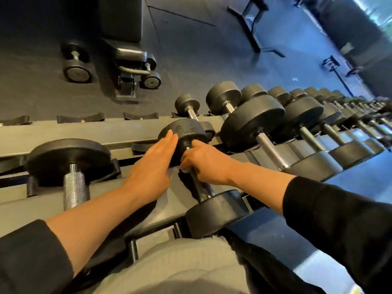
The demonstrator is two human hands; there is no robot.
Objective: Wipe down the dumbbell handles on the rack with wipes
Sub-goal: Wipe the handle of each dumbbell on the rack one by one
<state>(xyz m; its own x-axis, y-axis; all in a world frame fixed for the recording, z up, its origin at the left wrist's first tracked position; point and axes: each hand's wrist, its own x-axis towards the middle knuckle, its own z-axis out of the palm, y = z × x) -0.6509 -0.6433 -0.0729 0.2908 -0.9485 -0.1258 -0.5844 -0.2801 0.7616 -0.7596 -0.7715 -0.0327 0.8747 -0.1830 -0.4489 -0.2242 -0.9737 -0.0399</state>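
A black dumbbell (216, 211) lies across the grey rack (118, 132) at the middle of the view. My right hand (206, 164) is curled round its metal handle (199, 187), near the far weight head, with a bit of white wipe (184, 170) showing under the fingers. My left hand (151, 168) lies flat with straight fingers against the side of the far weight head (186, 132). Most of the wipe is hidden inside my right hand.
A larger dumbbell (72, 166) sits on the rack to the left. A long row of dumbbells (297, 128) runs off to the right. Beyond the rack, a bench base (127, 60) and two dumbbells stand on the dark floor. My grey-trousered knee (180, 268) is below.
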